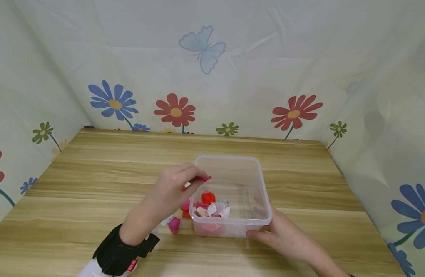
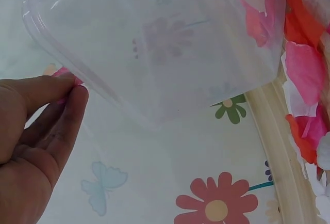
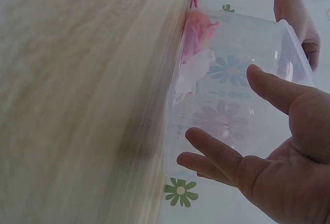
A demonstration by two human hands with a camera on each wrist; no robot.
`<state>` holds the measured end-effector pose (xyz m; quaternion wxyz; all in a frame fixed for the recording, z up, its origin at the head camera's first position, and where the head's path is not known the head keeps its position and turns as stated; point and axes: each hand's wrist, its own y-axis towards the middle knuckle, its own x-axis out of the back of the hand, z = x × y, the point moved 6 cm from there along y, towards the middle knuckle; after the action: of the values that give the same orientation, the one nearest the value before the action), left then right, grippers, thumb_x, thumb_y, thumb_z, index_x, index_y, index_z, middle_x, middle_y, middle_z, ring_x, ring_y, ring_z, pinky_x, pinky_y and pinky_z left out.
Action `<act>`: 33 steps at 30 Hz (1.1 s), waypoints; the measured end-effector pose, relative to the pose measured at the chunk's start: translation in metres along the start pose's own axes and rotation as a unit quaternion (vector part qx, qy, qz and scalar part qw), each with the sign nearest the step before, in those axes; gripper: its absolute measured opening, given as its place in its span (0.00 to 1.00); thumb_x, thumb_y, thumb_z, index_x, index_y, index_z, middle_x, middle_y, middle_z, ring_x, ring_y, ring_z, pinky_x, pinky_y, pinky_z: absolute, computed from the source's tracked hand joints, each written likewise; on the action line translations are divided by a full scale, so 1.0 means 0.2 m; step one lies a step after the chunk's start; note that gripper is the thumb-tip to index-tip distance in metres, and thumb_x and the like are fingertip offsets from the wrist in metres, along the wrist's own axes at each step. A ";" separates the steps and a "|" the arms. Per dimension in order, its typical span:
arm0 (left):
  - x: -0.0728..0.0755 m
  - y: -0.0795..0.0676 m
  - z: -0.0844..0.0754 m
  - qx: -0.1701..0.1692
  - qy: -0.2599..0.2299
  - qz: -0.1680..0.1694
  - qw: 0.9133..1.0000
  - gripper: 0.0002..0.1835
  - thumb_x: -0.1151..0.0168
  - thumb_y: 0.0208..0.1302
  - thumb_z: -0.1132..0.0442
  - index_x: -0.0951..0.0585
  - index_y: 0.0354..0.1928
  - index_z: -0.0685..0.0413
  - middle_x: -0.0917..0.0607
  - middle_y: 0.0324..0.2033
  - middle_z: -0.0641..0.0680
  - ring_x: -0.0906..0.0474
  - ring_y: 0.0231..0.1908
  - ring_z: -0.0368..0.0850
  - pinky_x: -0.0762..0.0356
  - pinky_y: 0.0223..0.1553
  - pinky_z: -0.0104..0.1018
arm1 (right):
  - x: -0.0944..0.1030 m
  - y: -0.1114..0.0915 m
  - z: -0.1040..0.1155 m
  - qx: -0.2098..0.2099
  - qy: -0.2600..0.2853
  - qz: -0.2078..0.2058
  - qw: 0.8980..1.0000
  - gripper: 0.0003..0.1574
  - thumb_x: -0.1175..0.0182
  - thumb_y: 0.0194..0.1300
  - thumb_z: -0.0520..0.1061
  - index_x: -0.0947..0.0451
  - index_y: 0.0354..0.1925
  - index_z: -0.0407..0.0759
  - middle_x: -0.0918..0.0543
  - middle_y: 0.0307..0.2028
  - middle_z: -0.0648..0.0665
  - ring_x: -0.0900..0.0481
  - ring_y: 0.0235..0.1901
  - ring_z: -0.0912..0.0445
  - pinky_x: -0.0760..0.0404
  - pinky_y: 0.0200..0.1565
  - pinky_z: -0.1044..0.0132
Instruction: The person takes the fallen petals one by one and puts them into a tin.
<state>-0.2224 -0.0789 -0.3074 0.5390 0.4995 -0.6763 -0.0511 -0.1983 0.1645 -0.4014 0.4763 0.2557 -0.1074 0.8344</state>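
Observation:
A clear plastic box with a rounded rim sits on the wooden table, without a lid on it. Inside, at its near left, lie a red piece and several white and pink petal-like pieces. My left hand is over the box's left rim and pinches a small pink petal-like piece between thumb and fingers. In the right wrist view my right hand has its fingers spread against the box's right side. Part of that hand is behind the box wall in the head view.
Loose pink, orange and white pieces lie on the table just left of the box; my left forearm partly covers them. A flower-printed cloth rises behind the table and on both sides.

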 end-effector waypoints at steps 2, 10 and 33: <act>-0.01 0.00 0.00 -0.006 -0.004 0.001 1.000 0.16 0.27 0.54 0.71 0.16 0.45 0.55 0.17 0.40 0.46 0.18 0.41 0.37 0.26 0.44 0.23 | 0.00 0.00 0.00 0.000 0.001 0.000 1.000 0.47 0.29 0.60 0.43 0.45 0.70 0.47 0.24 0.55 0.42 0.21 0.51 0.52 0.23 0.48 0.65; -0.03 -0.01 -0.01 -0.019 -0.007 0.017 1.000 0.17 0.26 0.54 0.71 0.17 0.46 0.55 0.17 0.40 0.47 0.18 0.40 0.37 0.26 0.45 0.23 | -0.01 0.00 0.00 -0.003 0.004 0.003 1.000 0.49 0.29 0.60 0.43 0.46 0.71 0.48 0.24 0.55 0.42 0.21 0.52 0.52 0.23 0.48 0.66; 0.10 -0.03 0.14 0.090 0.089 -0.004 0.992 0.12 0.28 0.58 0.66 0.18 0.44 0.54 0.19 0.38 0.46 0.22 0.35 0.40 0.24 0.38 0.25 | -0.01 0.00 0.00 0.006 -0.003 -0.002 1.000 0.46 0.29 0.59 0.42 0.43 0.68 0.45 0.23 0.53 0.42 0.20 0.49 0.54 0.23 0.48 0.65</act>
<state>-0.2393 -0.1097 -0.3102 0.5502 0.5512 -0.6251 0.0523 -0.1978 0.1643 -0.4027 0.4759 0.2612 -0.1031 0.8335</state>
